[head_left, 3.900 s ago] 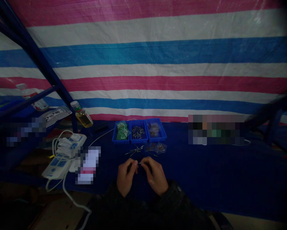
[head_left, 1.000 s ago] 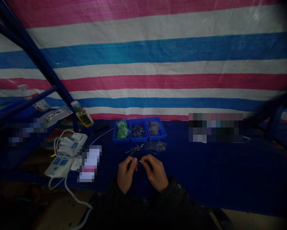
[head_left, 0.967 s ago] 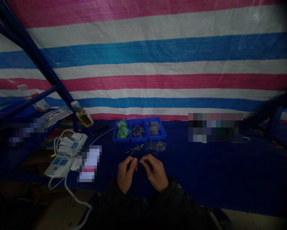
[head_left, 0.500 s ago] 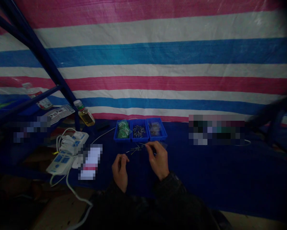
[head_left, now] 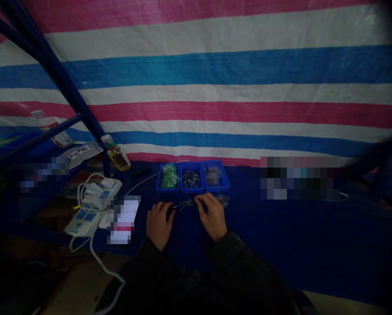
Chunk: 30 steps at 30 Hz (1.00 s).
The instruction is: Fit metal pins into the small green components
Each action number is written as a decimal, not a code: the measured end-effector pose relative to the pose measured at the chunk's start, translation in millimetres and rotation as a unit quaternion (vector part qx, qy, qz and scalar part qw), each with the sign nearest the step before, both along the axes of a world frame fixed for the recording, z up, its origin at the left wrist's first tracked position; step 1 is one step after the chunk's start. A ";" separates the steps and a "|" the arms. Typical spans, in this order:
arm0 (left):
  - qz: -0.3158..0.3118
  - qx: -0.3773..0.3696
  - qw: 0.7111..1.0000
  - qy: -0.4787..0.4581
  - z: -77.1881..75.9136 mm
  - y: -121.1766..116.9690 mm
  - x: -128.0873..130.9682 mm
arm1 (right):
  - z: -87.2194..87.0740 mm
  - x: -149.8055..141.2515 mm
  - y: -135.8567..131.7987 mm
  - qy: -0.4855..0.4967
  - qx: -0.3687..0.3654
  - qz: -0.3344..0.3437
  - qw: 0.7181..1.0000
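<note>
A small heap of thin metal pins or screws [head_left: 183, 204] lies on the blue table top, their exact kind too small to make out. At the heap's left end, my left hand [head_left: 158, 225] rests with curved fingers and the thumb apart, holding nothing visible. From the other side my right hand [head_left: 213, 216] reaches the heap's right end, fingers bent and slightly parted. Behind the heap, a blue tray [head_left: 192, 190] holds more of the same metal pieces. Its left neighbour [head_left: 168, 190] contains green packets [head_left: 170, 176]; small clear bags [head_left: 213, 175] fill the right one [head_left: 227, 181].
One clear bag [head_left: 223, 200] lies just beyond my right hand. Leftward are a blurred-out phone-like item [head_left: 125, 221], power strips [head_left: 84, 221] with white cables, and a bottle of yellow liquid [head_left: 119, 158]. A striped tarp [head_left: 215, 113] hangs behind.
My left hand has moved up and left and unfolded beside the heap. The right hand has shifted slightly left, its fingertips lower at the heap's end.
</note>
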<state>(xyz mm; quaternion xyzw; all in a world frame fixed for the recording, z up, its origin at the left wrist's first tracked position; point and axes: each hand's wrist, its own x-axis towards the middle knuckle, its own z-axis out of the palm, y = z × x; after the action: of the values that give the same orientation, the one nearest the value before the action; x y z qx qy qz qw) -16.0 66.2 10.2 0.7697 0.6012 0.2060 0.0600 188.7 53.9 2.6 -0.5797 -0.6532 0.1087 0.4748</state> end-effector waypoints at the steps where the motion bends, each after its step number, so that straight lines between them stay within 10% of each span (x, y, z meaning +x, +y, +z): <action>1: -0.001 -0.001 1.000 0.008 -2.1 0.9 -1.0 | -0.8 -1.2 -2.9 0.004 0.001 0.010 1.000; 13: 0.014 0.019 0.996 -0.082 0.7 -2.1 -2.6 | -3.0 -12.8 -32.8 0.041 -0.001 0.050 0.998; 20: -0.049 -0.055 0.931 -0.357 11.4 -24.1 29.3 | -1.8 -11.4 -42.7 0.090 -0.011 0.070 0.993; 30: -0.091 -0.138 0.900 -0.404 1.5 -34.4 43.5 | -1.7 -10.6 -43.7 0.115 0.038 0.076 0.990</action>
<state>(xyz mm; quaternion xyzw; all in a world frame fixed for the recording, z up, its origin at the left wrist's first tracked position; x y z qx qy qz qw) 27.5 31.9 11.7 0.6558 0.4748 0.4077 0.4223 178.1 10.2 0.9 -0.4933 -0.6400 0.1855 0.5591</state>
